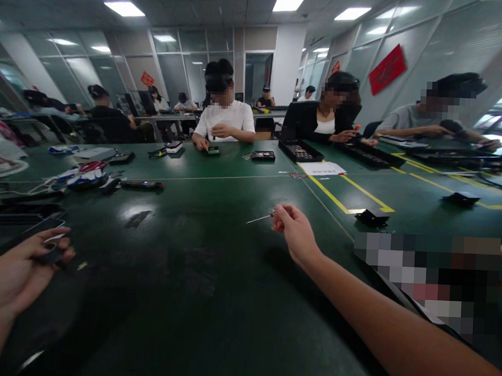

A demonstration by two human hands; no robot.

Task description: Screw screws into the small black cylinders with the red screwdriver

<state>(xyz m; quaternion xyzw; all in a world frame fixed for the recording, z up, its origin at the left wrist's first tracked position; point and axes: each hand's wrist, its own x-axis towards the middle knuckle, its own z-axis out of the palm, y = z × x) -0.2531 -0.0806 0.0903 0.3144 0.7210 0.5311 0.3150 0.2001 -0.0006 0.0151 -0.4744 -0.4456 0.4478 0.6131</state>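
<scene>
Above the middle of the green table (228, 320), my right hand (293, 228) is closed round the reddish handle of a thin screwdriver (258, 219). Its metal shaft points left, with the tip apart from any object. At the left edge, my left hand (27, 267) is turned partly palm up, its fingers curled about a small dark curved piece (52, 253). What kind of piece that is, I cannot make out. Close to that hand lie a flat dark device (32, 234) and a tiny yellowish scrap (82, 266).
Far left lie red-handled scissors (94, 166), gloves and a black pen-like tool (142, 185). Black trays (300, 151) and small black parts (372, 217) stand to the right, near yellow tape (334, 198). Across the table, a person in white (224, 120) handles a small green item.
</scene>
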